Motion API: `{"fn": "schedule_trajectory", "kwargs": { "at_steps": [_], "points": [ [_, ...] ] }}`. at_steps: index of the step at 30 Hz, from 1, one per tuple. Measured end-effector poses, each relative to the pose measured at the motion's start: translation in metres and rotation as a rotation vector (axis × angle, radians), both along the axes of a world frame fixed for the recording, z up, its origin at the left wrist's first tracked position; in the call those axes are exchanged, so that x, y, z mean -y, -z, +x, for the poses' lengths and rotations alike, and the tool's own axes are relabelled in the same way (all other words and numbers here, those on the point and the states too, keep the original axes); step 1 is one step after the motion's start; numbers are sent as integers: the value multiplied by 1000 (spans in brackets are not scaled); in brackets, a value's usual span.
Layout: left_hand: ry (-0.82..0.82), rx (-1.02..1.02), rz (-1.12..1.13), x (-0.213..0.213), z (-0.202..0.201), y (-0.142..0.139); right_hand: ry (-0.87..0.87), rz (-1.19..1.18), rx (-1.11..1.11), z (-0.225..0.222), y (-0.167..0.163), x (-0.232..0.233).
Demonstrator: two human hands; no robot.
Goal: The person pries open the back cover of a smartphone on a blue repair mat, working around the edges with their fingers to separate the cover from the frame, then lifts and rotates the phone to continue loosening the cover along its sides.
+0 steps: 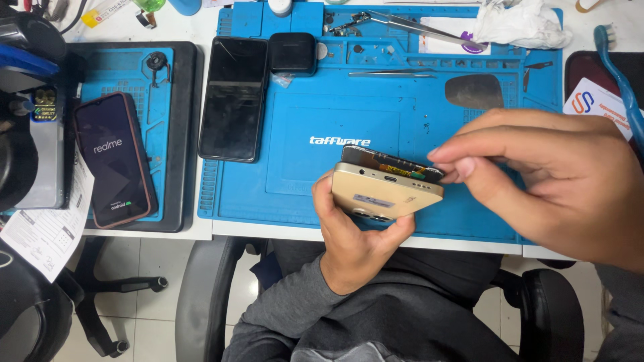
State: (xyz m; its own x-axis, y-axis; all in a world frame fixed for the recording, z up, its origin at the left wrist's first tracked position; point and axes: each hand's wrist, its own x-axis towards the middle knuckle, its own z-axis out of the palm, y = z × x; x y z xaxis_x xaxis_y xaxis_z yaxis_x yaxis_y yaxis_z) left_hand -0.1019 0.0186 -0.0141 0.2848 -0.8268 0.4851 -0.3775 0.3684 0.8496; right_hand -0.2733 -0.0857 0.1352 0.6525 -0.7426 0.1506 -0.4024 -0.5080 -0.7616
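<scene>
White workbench point(201, 30) with a blue rubber repair mat point(295, 181) across the middle, grey-sleeved lap and black chair arms at the near edge. Left hand point(352, 245) grips a gold phone point(386, 191) from below, held tilted over the near edge of the mat; its back shell is smooth matte gold, bottom edge with port slot facing up. Dark inner frame with small orange and green parts shows along the far side where the shell gapes. Right hand point(543, 177) is pinched, thumb and fingertips touching that open right corner of the phone.

Far right on the mat: crumpled white tissue point(520, 23), metal tweezers point(416, 28), white card with purple mark. Black phone point(233, 97) lies flat at the mat's left edge, small black case point(292, 53) just beside it. Far left, second blue mat on a black tray holds a lit dark phone point(114, 161) in a reddish case. White printed paper sheet point(47, 231) hangs off the left near edge. Blue toothbrush point(620, 80) far right, above a white card with orange-blue logo.
</scene>
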Motion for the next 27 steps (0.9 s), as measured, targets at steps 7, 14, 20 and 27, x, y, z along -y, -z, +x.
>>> {"fn": "schedule_trajectory", "kwargs": {
  "at_steps": [7, 14, 20, 27],
  "points": [
    [-8, -5, 2, 0, 0, 0, -153, -374, 4, 9, -5, 0],
    [-19, -7, -8, 0, 0, 2, -94, -428, -91, 14, -20, -10],
    [-18, -2, -2, 0, 1, 4, 84, -644, -109, 21, -3, -25],
    [-36, 22, -53, 4, 1, 7, 96, -795, -112, 23, 11, -24]
  ]
}}
